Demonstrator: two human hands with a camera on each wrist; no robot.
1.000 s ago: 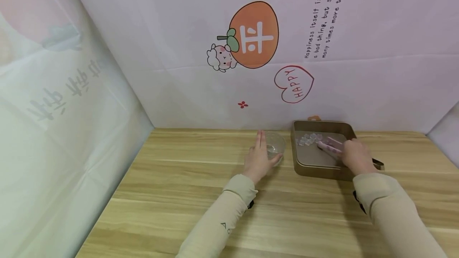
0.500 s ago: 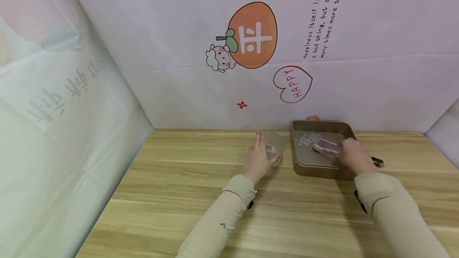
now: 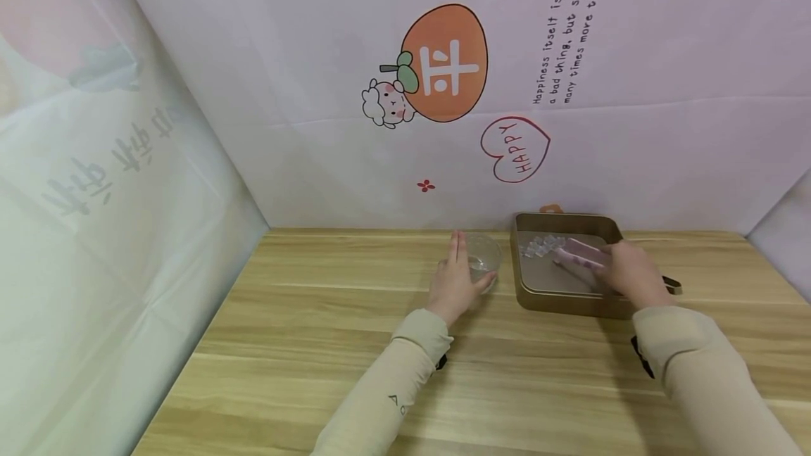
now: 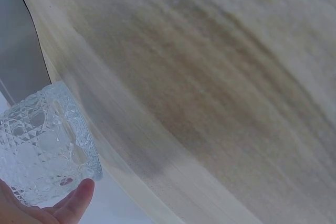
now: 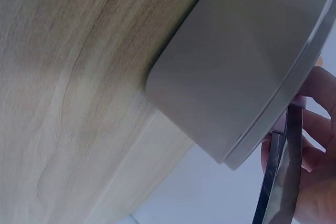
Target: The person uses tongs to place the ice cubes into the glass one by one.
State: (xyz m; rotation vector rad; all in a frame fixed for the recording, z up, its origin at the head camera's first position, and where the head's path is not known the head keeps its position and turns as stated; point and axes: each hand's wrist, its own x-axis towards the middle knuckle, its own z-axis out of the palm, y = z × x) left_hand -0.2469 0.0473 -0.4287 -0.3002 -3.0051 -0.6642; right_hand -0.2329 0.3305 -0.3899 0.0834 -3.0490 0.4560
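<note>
In the head view my left hand (image 3: 453, 287) holds a clear glass (image 3: 486, 252) standing on the table, with fingers along its left side and thumb at its near side. The left wrist view shows the cut pattern of the glass (image 4: 47, 140) and the thumb close to its edge. My right hand (image 3: 636, 276) grips tongs (image 3: 583, 253) with pink-purple arms and a metal bend (image 3: 673, 286) sticking out behind the hand. The tongs' tips are inside a bronze square tin (image 3: 570, 303), beside several clear cubes (image 3: 541, 245). Whether a cube is between the tips I cannot tell.
The wooden table (image 3: 355, 343) runs under both arms. A printed white sheet (image 3: 317, 146) hangs behind the table, with the tin and glass near it. In the right wrist view the tin's side wall (image 5: 226, 61) stands close to the right hand.
The tongs' tips have shifted slightly left and toward the cubes inside the tin, and the tongs have turned a little. My left hand and the glass stay in place.
</note>
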